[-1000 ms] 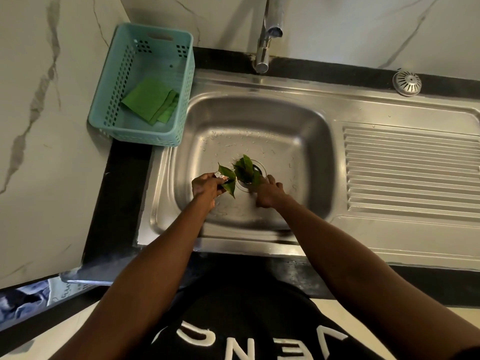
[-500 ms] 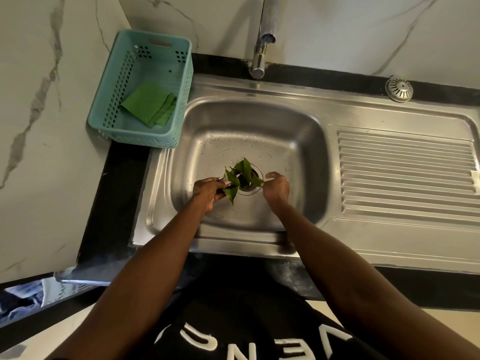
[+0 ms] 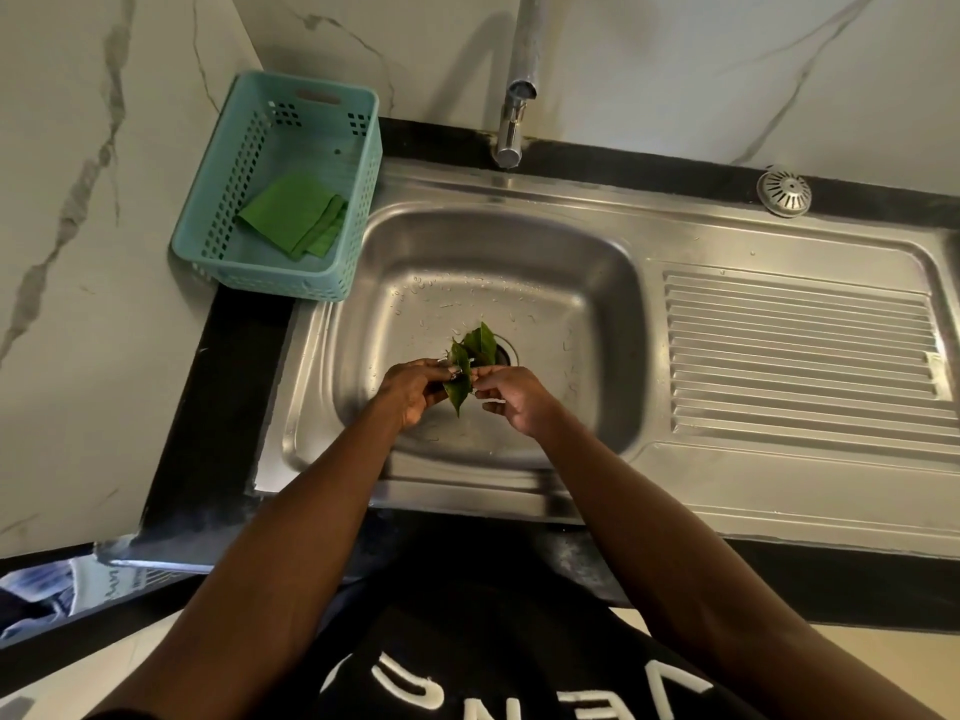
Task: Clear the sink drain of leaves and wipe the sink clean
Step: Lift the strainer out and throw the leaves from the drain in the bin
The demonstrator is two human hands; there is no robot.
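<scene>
Left hand (image 3: 410, 389) grips leaves (image 3: 464, 363) beside the drain (image 3: 505, 350) at the sink's (image 3: 613, 314) centre; right hand (image 3: 511, 400) pinches the same bunch.

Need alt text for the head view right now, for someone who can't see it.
Two hands hold a bunch of green leaves just above the drain of a steel sink. A teal basket with a folded green cloth sits left of the basin, the tap behind.

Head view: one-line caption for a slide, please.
Left hand and right hand gather green leaves beside the sink drain.
</scene>
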